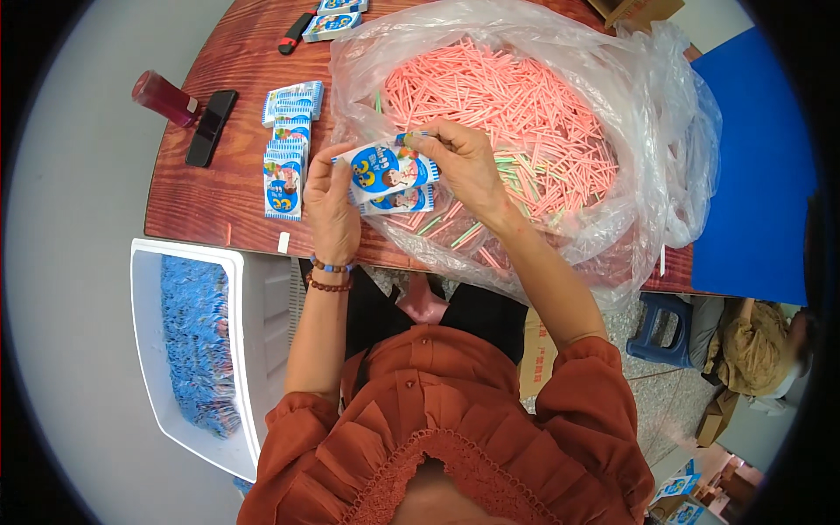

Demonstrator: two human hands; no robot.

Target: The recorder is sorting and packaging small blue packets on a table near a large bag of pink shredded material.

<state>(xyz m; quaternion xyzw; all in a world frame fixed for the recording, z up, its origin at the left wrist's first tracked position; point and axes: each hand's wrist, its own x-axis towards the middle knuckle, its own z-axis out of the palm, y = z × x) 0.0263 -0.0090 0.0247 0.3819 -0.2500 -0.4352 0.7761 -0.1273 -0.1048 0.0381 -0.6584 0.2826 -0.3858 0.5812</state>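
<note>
Between my hands is a small blue-and-white printed packet (378, 171), held over the table edge. My left hand (331, 208) is closed on its left end, thumb and fingers at the side. With thumb and fingertips, my right hand (472, 172) pinches the upper right part. A second packet (404, 200) of the same kind shows just below the first; what supports it is hidden. Beyond my right hand, a large clear plastic bag (674, 131) lies spread open with a heap of pink sticks (499, 92), a few green ones among them. Left of my hands lies an overlapping row of similar packets (283, 179).
The reddish wooden table (188, 206) carries a black phone (212, 129), a dark red bottle (164, 98), a red-and-black cutter (296, 33) and more packets (331, 26). A white bin (249, 350) of blue packets stands lower left. At right is a blue stool (662, 328).
</note>
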